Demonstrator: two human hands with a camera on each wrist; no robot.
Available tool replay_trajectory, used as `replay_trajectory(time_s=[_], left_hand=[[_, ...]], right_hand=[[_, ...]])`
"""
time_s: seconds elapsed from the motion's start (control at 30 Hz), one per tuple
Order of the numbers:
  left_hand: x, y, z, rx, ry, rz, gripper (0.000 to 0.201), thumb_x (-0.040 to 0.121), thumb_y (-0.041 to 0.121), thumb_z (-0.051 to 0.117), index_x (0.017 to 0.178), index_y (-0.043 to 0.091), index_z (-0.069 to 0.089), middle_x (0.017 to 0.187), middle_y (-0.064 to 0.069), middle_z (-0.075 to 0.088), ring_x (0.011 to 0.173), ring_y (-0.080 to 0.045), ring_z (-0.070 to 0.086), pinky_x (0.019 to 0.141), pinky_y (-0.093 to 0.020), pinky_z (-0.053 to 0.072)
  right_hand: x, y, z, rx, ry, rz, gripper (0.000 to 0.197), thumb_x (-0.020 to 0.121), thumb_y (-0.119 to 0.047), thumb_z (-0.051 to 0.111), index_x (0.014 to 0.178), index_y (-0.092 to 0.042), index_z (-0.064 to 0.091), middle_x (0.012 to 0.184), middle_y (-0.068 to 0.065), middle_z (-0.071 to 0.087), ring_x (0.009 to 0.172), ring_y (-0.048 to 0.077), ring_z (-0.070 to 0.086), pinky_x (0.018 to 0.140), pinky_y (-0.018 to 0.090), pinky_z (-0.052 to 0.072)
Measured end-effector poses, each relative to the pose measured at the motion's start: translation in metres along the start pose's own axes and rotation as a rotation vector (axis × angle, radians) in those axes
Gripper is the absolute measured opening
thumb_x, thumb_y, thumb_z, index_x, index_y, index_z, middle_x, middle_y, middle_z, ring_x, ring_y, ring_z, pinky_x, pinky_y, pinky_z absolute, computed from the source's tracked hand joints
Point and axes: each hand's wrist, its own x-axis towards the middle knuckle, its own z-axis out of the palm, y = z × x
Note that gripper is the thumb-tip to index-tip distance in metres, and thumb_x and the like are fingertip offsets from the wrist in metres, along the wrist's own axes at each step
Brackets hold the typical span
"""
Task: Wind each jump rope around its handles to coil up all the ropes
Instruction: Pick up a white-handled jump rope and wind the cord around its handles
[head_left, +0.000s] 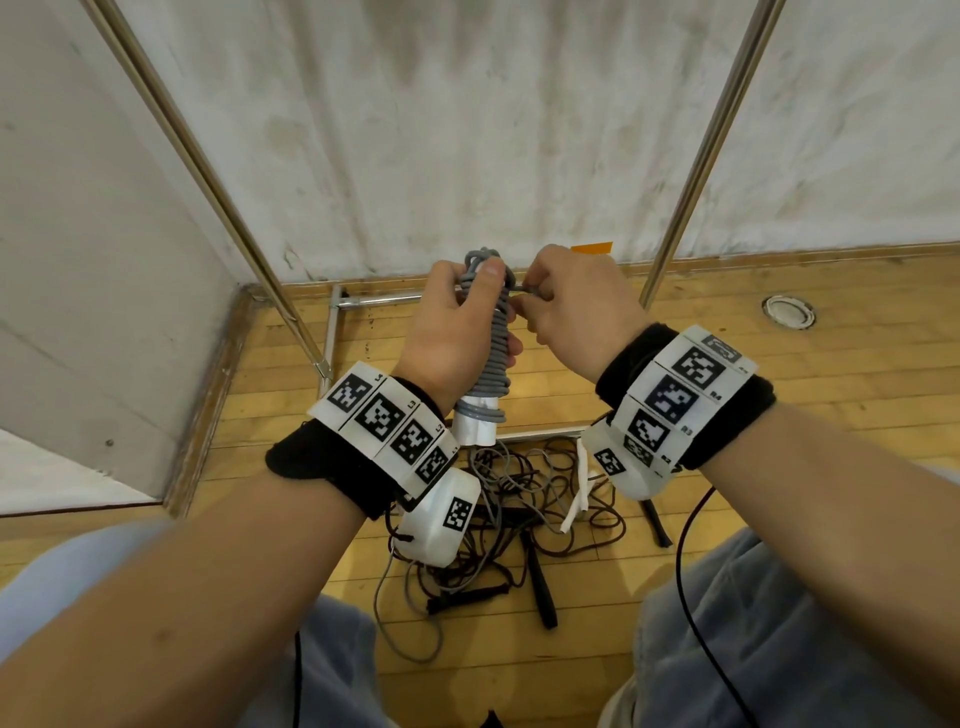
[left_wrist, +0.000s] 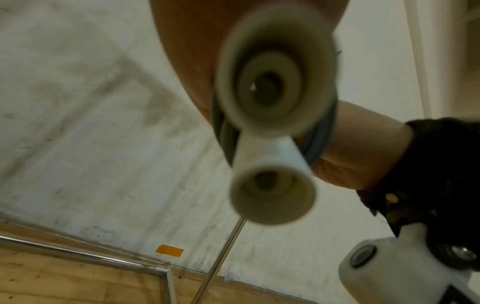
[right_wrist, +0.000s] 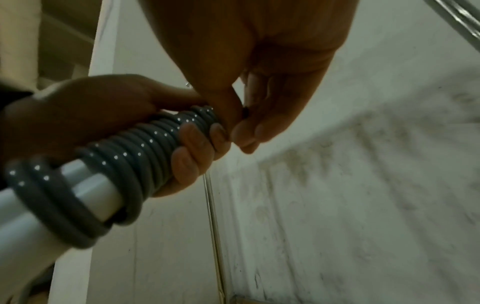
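Below me the tangled pile of ropes (head_left: 524, 499) on the wooden floor (head_left: 779, 415) is unwound, so most of the job remains. My left hand (head_left: 457, 332) curls tight round the white handles (head_left: 475, 428), upright at chest height and wrapped in the grey rope (right_wrist: 135, 152). My right hand (head_left: 571, 301) pinches the rope's last stretch by the top coils; if that pinch slips before the end is tucked, I judge the springy turns will loosen.

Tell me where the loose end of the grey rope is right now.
In the head view, the right hand pinches it just right of the top of the wound white handles, which the left hand holds upright.
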Motion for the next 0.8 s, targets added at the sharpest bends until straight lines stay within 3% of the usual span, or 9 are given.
replay_trajectory(time_s=[0.1,0.23,0.33,0.43,0.53,0.6,0.7,0.8], left_hand=[[0.0,0.0,0.002,0.026,0.046,0.024,0.017,0.1,0.031,0.046,0.091,0.017,0.042,0.076,-0.008,0.057,0.044,-0.018,0.056,0.045,-0.032,0.048],[0.002,-0.001,0.001,0.092,0.094,0.061,0.018,0.099,0.032,0.047,0.089,0.018,0.042,0.077,-0.009,0.058,0.045,-0.017,0.057,0.047,-0.033,0.049],[0.002,-0.002,0.003,0.101,0.129,0.072,0.02,0.099,0.032,0.048,0.086,0.018,0.042,0.074,-0.01,0.057,0.042,-0.017,0.057,0.043,-0.031,0.049],[0.001,-0.004,0.003,0.091,0.158,0.046,0.022,0.099,0.033,0.048,0.084,0.016,0.043,0.071,-0.008,0.056,0.041,-0.016,0.057,0.042,-0.03,0.05],[0.0,-0.006,0.0,0.089,0.156,0.031,0.024,0.099,0.032,0.048,0.084,0.015,0.042,0.071,-0.008,0.055,0.042,-0.017,0.056,0.045,-0.032,0.05],[0.0,-0.006,-0.001,0.121,0.132,0.042,0.023,0.099,0.031,0.048,0.083,0.016,0.041,0.068,-0.006,0.056,0.041,-0.018,0.056,0.043,-0.03,0.048],[0.001,-0.007,-0.005,0.182,0.092,0.046,0.022,0.099,0.032,0.047,0.082,0.02,0.039,0.065,-0.004,0.058,0.041,-0.018,0.057,0.041,-0.027,0.046],[0.001,-0.008,-0.007,0.225,0.015,0.024,0.019,0.1,0.033,0.045,0.084,0.022,0.041,0.072,-0.008,0.061,0.044,-0.017,0.059,0.043,-0.028,0.049]], right_hand=[[-0.003,-0.003,-0.002,-0.09,0.046,-0.1,0.015,0.093,-0.024,0.054,0.096,-0.009,0.059,0.08,0.007,0.064,0.07,0.02,0.052,0.06,0.027,0.033],[-0.01,-0.008,-0.001,-0.06,0.03,-0.176,0.018,0.095,-0.019,0.049,0.106,-0.006,0.054,0.087,0.008,0.067,0.079,0.026,0.059,0.063,0.027,0.035],[-0.01,-0.009,-0.001,-0.016,0.026,-0.21,0.02,0.094,-0.018,0.048,0.111,-0.008,0.044,0.081,0.004,0.065,0.072,0.023,0.057,0.057,0.027,0.034],[-0.01,-0.007,0.003,-0.068,-0.015,-0.259,0.022,0.095,-0.018,0.047,0.114,-0.009,0.04,0.074,0.0,0.061,0.063,0.019,0.053,0.047,0.021,0.027],[-0.009,-0.006,0.006,-0.116,-0.051,-0.29,0.024,0.094,-0.018,0.047,0.116,-0.01,0.04,0.073,-0.003,0.06,0.061,0.018,0.051,0.048,0.017,0.021],[-0.007,-0.005,0.006,-0.014,-0.081,-0.267,0.027,0.093,-0.017,0.051,0.117,-0.01,0.04,0.071,-0.005,0.061,0.061,0.016,0.053,0.048,0.016,0.028],[-0.006,-0.001,0.002,0.262,-0.175,-0.145,0.034,0.09,-0.013,0.056,0.12,-0.015,0.039,0.073,-0.005,0.064,0.069,0.009,0.06,0.058,0.012,0.042],[-0.006,0.006,-0.003,0.443,-0.289,-0.062,0.033,0.089,-0.004,0.055,0.115,-0.018,0.04,0.072,-0.006,0.064,0.066,0.005,0.062,0.064,0.016,0.051]])
